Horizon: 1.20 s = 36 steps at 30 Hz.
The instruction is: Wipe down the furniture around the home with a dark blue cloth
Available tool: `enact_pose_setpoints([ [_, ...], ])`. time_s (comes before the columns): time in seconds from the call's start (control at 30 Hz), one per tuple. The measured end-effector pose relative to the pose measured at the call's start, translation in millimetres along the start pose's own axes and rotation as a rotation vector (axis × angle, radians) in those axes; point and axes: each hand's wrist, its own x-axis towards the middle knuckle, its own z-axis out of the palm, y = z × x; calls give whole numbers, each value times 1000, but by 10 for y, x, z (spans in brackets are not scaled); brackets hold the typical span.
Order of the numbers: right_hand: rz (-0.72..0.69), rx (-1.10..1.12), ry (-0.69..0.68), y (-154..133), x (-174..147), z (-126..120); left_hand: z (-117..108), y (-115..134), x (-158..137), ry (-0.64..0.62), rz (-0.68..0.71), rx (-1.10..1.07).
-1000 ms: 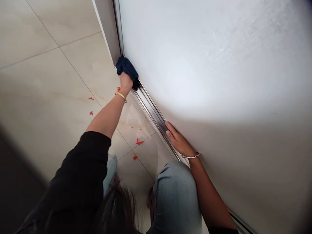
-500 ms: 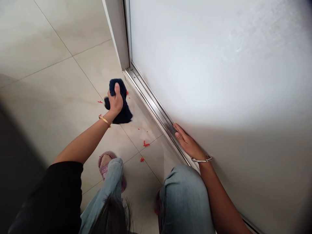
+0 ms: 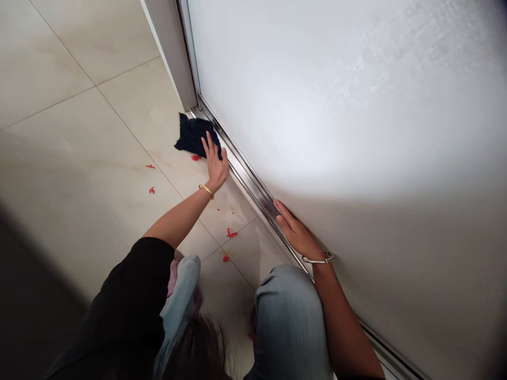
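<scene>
My left hand (image 3: 216, 161) presses a dark blue cloth (image 3: 194, 134) onto the far end of the metal door track (image 3: 249, 182). Its fingers lie over the cloth's right side, and the rest of the cloth spreads left across the track's edge and the floor tiles. Flat against the lower part of the white sliding door panel (image 3: 317, 132) rests my right hand (image 3: 297, 232), fingers stretched out and holding nothing. Some red scraps (image 3: 196, 157) lie at the cloth's lower edge.
More red scraps (image 3: 232, 233) are scattered over the beige floor tiles (image 3: 114, 153). A pale door frame post (image 3: 170, 47) rises at the track's far end. My bent knee (image 3: 291, 311) is close to the track, and a pink slipper (image 3: 173, 277) shows partly behind my left leg.
My left hand has moved right with the cloth, from above the floor to the track's end. The cloth, bunched before, is now spread out. My right hand stays on the door.
</scene>
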Motion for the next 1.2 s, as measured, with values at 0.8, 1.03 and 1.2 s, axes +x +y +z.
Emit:
enact_pose_setpoints([
  [0.8, -210, 121, -356, -561, 434, 385, -1115, 1137, -925, -355, 60, -115],
  [1.03, -117, 71, -629, -683, 644, 687, -1558, 584, -11, 75, 49, 170],
  [1.2, -147, 280, -238, -570, 855, 796, -1816, 525, 346, 217, 113, 32],
])
